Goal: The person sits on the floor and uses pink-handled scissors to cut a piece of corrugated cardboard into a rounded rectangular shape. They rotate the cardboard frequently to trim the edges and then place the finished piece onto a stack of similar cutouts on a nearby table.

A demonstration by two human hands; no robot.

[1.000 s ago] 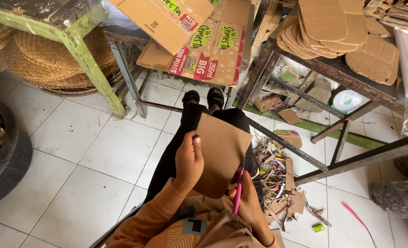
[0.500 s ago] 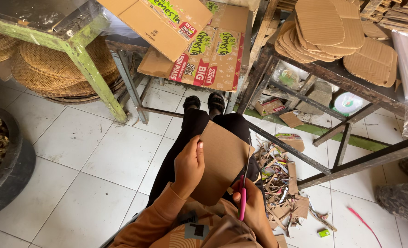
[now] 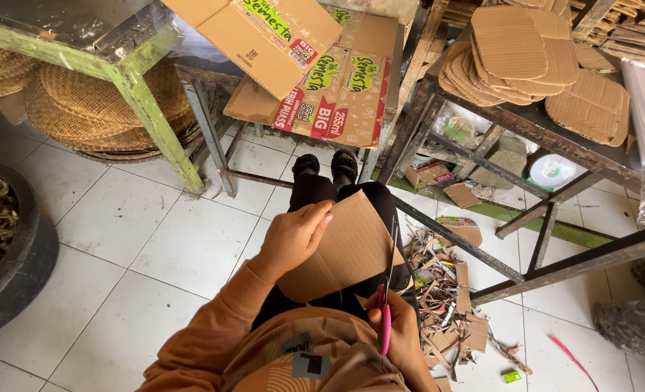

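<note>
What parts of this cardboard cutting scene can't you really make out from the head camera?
- Right hand: fingers inside the pink-handled scissors are hidden by the handles and the orange sleeve.
- Cardboard piece: its underside faces away; the left hand covers one corner.
- Scrap pile: single bits too small to tell apart.
- Black tub: cut off by the left edge.
- Cut cardboard stack: top cut off by the frame.

Scissor blades (image 3: 391,254) behind cardboard (image 3: 344,250)
</note>
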